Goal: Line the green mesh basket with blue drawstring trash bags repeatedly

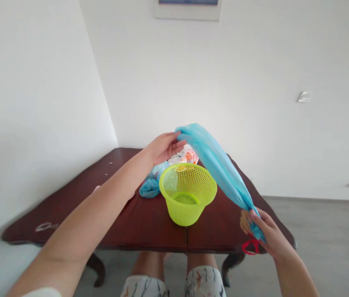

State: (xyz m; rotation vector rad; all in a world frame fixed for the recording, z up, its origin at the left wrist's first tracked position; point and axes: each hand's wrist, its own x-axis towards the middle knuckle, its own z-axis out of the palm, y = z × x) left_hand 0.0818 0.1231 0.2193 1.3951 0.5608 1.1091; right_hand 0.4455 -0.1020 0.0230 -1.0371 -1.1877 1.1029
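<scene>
Blue bag, stretched long, slopes down from your left hand, pinching its far end, past the basket to your right hand, wrapped around its bunched, nearer end.

One head-worn view from near behind the hands, forward and down across the table

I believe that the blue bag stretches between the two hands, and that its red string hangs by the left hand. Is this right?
Not entirely: the head view shows the red string hanging by the right hand, not the left hand. The blue bag does stretch between the two hands.
</scene>
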